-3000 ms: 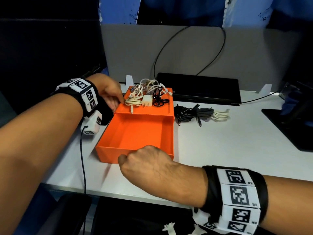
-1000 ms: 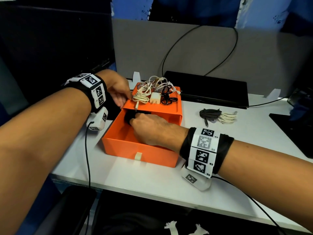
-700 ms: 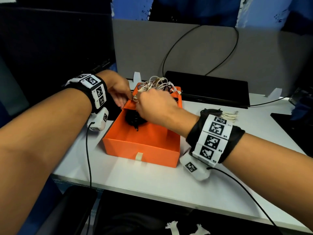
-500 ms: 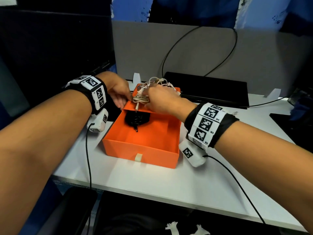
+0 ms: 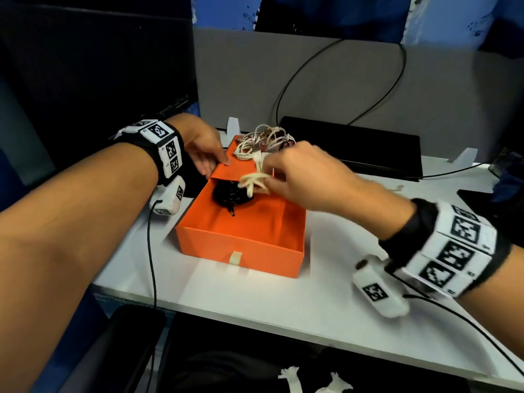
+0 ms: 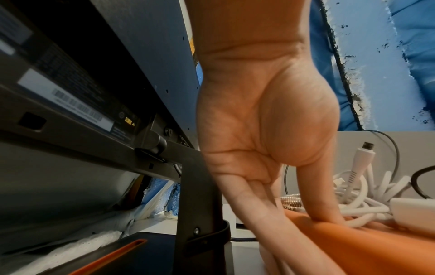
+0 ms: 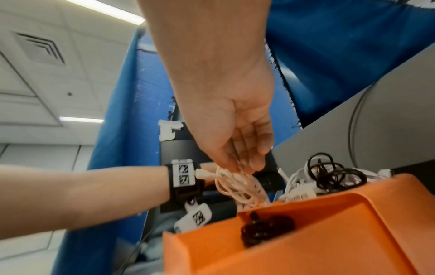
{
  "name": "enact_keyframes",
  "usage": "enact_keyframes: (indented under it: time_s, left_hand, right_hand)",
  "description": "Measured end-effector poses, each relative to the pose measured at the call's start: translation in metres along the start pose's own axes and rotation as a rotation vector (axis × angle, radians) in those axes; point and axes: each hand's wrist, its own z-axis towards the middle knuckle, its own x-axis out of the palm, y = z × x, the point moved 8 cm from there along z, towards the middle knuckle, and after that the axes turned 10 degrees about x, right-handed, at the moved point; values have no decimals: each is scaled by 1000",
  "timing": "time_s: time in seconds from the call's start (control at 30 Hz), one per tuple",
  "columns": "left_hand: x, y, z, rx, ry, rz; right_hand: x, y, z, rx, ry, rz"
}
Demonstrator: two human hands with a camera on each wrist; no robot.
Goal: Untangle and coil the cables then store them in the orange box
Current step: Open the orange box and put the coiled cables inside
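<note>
One cream coiled cable (image 5: 253,180) pinched in R hand (image 5: 300,177) just above orange box (image 5: 241,245) drawer w/ black coil (image 5: 229,192) inside. L hand (image 5: 202,150), fingers straight, presses box sleeve; tangled cables (image 5: 266,140) lie on top.

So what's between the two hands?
In the head view, the sleeve of the orange box: the left hand presses its left edge, and the right hand holds a white cable just past its front edge.

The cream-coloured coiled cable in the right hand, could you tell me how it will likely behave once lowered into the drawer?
The cream coiled cable probably stays floppy: its loops droop below the right hand. It seems light, held by fingertips alone. Untied, it may spring open beside the black coiled cable.
</note>
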Motion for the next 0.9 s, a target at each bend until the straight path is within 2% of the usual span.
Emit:
enact_keyframes:
  time_s: [0.1,0.27,0.37,0.5,0.6,0.8,0.9]
  left_hand:
    - [-1,-1,-1,-5,-2,10]
    - [-2,-1,-3,-28,-2,18]
    - [-2,-2,-3,-33,-10,22]
    - [-1,-2,-3,-29,-13,19]
    - [0,-2,-3,-23,-9,13]
    - [-1,-1,-4,-29,-9,17]
    - [-1,-2,-4,-26,-2,16]
  right_hand:
    - [33,4,-13,-45,126,-166]
    - [74,6,-5,-85,227,-357]
    - [70,7,1,-29,231,-319]
    - [65,19,-4,-38,167,-292]
    - [73,24,-9,-55,231,-232]
    - [81,4,11,106,344,-95]
    - [78,-2,14,129,380,-84]
